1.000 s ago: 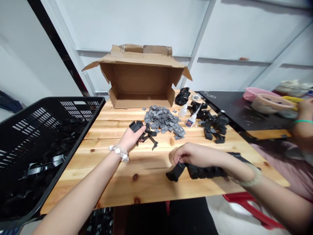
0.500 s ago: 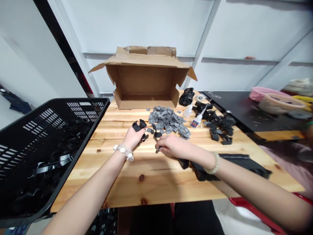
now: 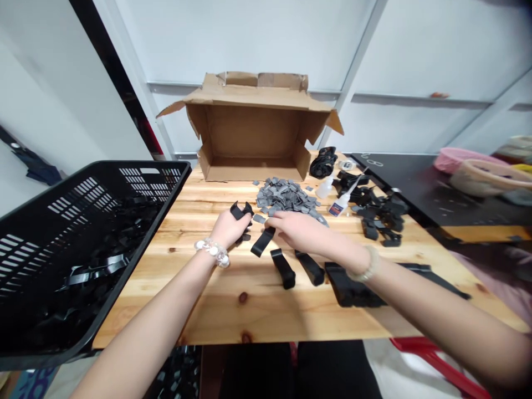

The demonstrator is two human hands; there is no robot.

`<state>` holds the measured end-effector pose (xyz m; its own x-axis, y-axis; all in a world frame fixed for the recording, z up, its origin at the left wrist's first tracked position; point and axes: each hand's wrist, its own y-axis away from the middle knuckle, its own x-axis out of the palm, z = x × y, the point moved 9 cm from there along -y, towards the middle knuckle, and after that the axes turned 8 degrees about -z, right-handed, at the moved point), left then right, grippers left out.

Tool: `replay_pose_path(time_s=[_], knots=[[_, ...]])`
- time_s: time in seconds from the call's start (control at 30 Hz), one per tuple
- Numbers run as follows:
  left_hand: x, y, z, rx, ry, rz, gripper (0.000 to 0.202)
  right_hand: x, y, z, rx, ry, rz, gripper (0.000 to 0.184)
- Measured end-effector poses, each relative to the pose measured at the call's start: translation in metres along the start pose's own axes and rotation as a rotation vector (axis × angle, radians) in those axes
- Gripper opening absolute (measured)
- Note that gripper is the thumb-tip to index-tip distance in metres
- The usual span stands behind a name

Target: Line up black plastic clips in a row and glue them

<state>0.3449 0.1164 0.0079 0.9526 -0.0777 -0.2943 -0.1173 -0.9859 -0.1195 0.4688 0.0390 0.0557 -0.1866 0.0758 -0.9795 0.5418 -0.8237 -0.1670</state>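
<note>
My left hand (image 3: 226,228) is closed around a few small black plastic parts (image 3: 241,210) on the wooden table (image 3: 216,299). My right hand (image 3: 297,231) lies palm down beside it, its fingers pinching the end of a black strip (image 3: 262,241). Two more black strips (image 3: 283,269) lie in a row below my right hand, with a larger stack of black pieces (image 3: 353,291) under my right forearm. A heap of small grey squares (image 3: 286,197) sits just beyond both hands.
An open cardboard box (image 3: 253,133) lies on its side at the back of the table. A black slatted crate (image 3: 70,244) of black parts fills the left. Glue bottles (image 3: 343,199) and more black parts (image 3: 380,213) lie at the right, bowls (image 3: 477,169) beyond.
My right hand has moved up and left from the stack to the strip beside my left hand. Black strips now lie spread in a row. The view has shifted slightly.
</note>
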Motion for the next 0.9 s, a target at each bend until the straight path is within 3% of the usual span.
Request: replay_pose_path(time_s=[0.1,0.2,0.3,0.43,0.57,0.73,0.83,0.9], knots=[[0.0,-0.002,0.001,0.018,0.014,0.01,0.023,0.016,-0.011,-0.007,-0.082,-0.129,0.031,0.04],[0.001,-0.004,0.0,0.043,0.016,0.022,0.023,0.022,-0.01,-0.008,-0.108,-0.176,0.048,0.033],[0.002,-0.004,-0.002,0.062,0.012,0.033,0.022,0.008,-0.002,-0.01,-0.083,-0.183,0.025,0.024],[0.001,-0.003,-0.005,0.076,0.002,0.036,0.02,-0.028,0.018,-0.014,-0.034,-0.184,-0.097,0.022],[0.0,-0.001,-0.006,0.057,-0.017,0.023,0.017,-0.053,0.05,-0.01,0.05,0.014,-0.247,0.024],[0.001,0.001,-0.007,0.034,-0.024,0.015,0.015,-0.055,0.083,0.008,0.008,0.334,-0.398,0.031],[0.002,0.002,-0.007,0.035,-0.026,0.018,0.014,-0.054,0.091,0.011,0.016,0.406,-0.483,0.02],[0.002,0.002,-0.006,0.03,-0.02,0.015,0.015,-0.051,0.093,0.012,0.01,0.414,-0.492,0.023]])
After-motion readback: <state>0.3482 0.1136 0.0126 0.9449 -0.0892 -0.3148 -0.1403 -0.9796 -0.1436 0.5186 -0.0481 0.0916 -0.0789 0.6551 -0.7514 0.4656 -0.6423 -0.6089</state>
